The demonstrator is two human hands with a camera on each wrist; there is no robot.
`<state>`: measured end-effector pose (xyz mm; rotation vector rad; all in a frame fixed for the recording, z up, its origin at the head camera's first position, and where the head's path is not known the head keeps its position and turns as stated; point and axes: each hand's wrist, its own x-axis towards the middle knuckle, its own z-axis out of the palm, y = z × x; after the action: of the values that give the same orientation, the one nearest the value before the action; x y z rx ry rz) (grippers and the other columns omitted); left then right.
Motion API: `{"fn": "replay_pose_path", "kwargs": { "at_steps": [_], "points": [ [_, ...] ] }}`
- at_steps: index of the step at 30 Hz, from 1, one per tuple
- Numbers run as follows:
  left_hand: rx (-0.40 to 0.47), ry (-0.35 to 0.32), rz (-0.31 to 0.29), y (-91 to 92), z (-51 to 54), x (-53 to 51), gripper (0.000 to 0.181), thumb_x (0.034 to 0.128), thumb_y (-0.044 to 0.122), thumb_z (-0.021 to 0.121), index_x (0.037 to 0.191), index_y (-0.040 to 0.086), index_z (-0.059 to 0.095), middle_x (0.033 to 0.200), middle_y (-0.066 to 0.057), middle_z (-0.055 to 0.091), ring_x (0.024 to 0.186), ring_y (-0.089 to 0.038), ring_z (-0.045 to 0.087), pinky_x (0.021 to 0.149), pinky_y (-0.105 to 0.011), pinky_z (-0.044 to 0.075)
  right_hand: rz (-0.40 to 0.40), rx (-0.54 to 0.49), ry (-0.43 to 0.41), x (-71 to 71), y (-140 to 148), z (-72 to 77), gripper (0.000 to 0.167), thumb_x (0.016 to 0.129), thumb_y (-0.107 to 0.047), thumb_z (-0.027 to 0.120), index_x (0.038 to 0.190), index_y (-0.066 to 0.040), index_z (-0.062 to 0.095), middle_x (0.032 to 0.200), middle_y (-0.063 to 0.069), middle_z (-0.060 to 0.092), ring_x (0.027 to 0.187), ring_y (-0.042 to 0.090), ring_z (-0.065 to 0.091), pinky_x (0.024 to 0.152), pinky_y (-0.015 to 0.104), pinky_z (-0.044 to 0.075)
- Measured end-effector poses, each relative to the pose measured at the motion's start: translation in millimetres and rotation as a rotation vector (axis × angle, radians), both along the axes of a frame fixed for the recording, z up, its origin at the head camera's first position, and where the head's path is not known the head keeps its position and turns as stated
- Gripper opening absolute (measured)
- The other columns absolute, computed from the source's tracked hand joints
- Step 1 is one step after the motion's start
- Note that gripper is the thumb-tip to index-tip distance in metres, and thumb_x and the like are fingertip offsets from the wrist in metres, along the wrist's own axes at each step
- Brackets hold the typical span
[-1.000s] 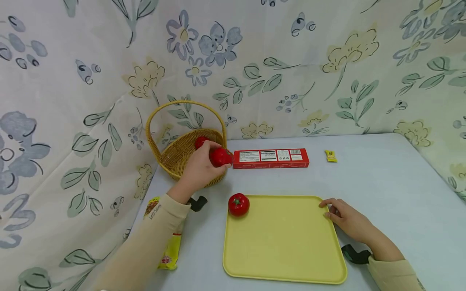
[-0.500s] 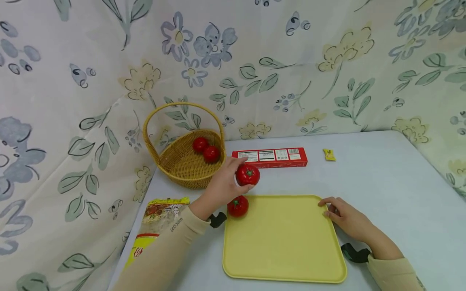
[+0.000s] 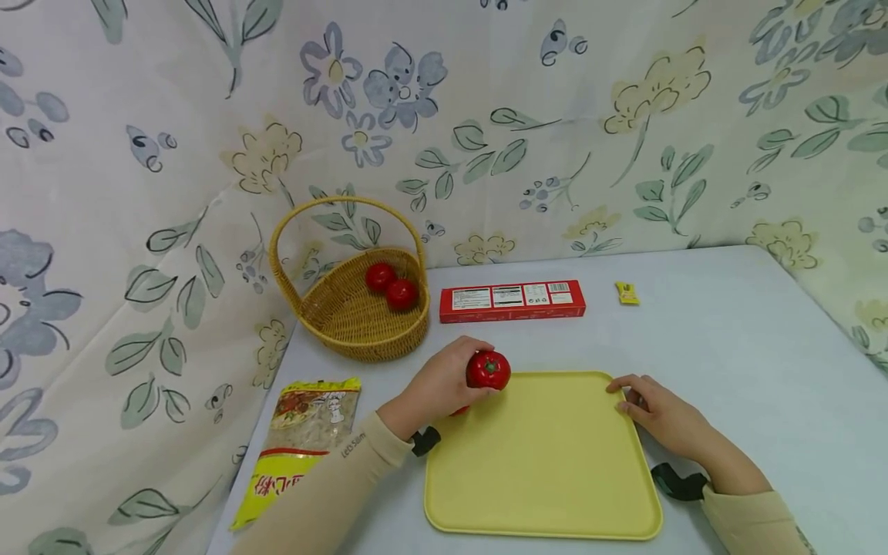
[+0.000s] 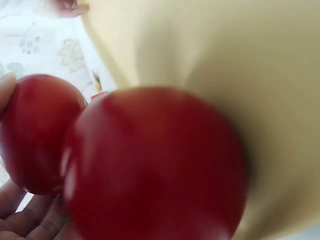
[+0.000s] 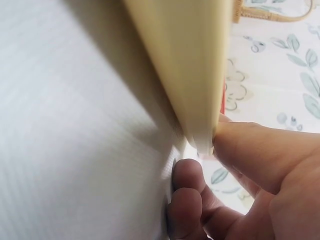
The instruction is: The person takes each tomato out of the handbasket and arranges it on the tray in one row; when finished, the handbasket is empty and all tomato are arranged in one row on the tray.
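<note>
Red tomato (image 3: 487, 379), yellow tray (image 3: 541, 459), apparently green stem (image 3: 491, 368)

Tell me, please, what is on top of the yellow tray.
Near the tray's far left corner sits one tomato, mostly hidden in the head view by the left hand, which grips a second tomato. That hand covers the corner.

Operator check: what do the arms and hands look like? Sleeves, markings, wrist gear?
Left hand and right hand ungloved. Left sleeve and right sleeve: beige, long. Small dark lettering near the left cuff. Curved black piece at each wrist: left piece, right piece. No cables visible.
</note>
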<state>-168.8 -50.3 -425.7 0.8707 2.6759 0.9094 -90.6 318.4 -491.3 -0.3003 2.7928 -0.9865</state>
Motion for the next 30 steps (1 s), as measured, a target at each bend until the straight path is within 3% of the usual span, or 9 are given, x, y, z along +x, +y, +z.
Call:
{"fn": "replay_pose_path", "kwargs": {
  "at_steps": [9,13,19,30],
  "points": [
    [-0.082,0.017,-0.052,5.1,-25.8,-0.2,0.065,0.0865,0.028,0.089,0.138,0.007,0.056,0.133,-0.003,0.060,0.121,-0.017,0.060,0.102,-0.031,0.052,0.003,-0.017,0.001,0.7,-1,-1.0,0.024,0.106,-0.020,0.064,0.130,-0.015,0.060,0.095,-0.002,0.048,0.082,0.010,0.046,0.068,0.029,0.038],
    [-0.128,0.055,-0.083,5.2,-30.3,-0.1,0.066,0.0867,0.030,0.089,0.138,0.007,0.055,0.133,-0.004,0.060,0.121,-0.018,0.060,0.104,-0.031,0.051,0.001,-0.017,-0.010,1.2,-2,0.4,0.025,0.106,-0.020,0.064,0.130,-0.015,0.060,0.095,-0.001,0.048,0.082,0.010,0.046,0.067,0.029,0.038],
    [-0.201,0.091,-0.125,4.2,-27.5,-2.6,0.067,0.0887,0.033,0.087,0.139,0.007,0.052,0.135,-0.005,0.058,0.120,-0.020,0.060,0.104,-0.033,0.051,-0.004,-0.012,-0.010,2.0,-2,4.3,0.025,0.106,-0.020,0.064,0.130,-0.014,0.060,0.095,-0.001,0.049,0.082,0.011,0.046,0.067,0.029,0.038],
    [-0.293,0.028,-0.116,7.3,-18.3,-2.5,0.079,0.0894,0.036,0.086,0.152,0.012,0.044,0.145,-0.006,0.055,0.128,-0.022,0.057,0.107,-0.038,0.049,-0.005,-0.013,-0.003,1.0,-1,2.6,0.024,0.106,-0.020,0.064,0.129,-0.015,0.061,0.094,-0.001,0.048,0.081,0.010,0.046,0.067,0.029,0.038]
  ]
}}
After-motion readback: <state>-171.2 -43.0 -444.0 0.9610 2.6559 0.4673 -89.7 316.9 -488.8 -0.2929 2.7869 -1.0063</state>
